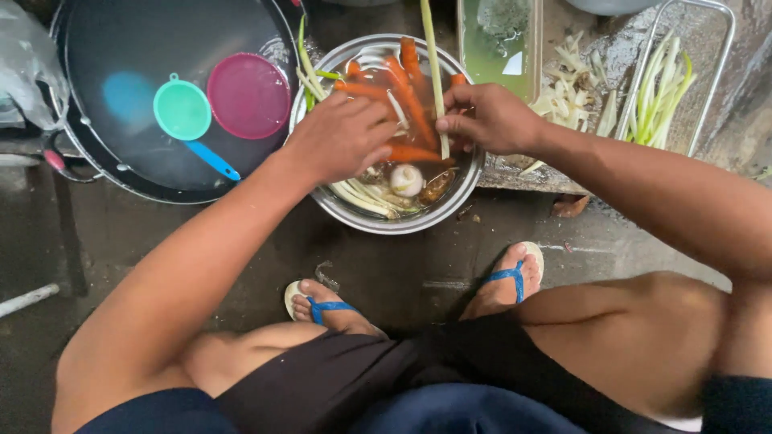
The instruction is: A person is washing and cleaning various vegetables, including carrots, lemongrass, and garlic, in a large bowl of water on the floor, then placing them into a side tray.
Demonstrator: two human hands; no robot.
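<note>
**Wet stalk held over a bowl of vegetables**

The long pale green stalk (435, 72) stands almost upright over the steel bowl (354, 213), its lower end dipping toward the water among the carrots (406, 80). It looks light, stiff and fibrous, and being wet it is probably slippery, so a pinch low down near the thicker base seems the surest hold. The right hand (486, 116) has it there: fingers curled narrow, thumb and fingertips closed around the stalk just above the waterline. The left hand (342, 137) lies over the bowl's near side, fingers bent down into the vegetables; whether it grips anything I cannot tell, since the knuckles hide the fingertips. A white bulb (407, 179) and more pale stalks lie in the water below. To the left sits a dark pan (121, 169) holding a teal strainer (182, 110) and a pink lid (248, 95).
</note>
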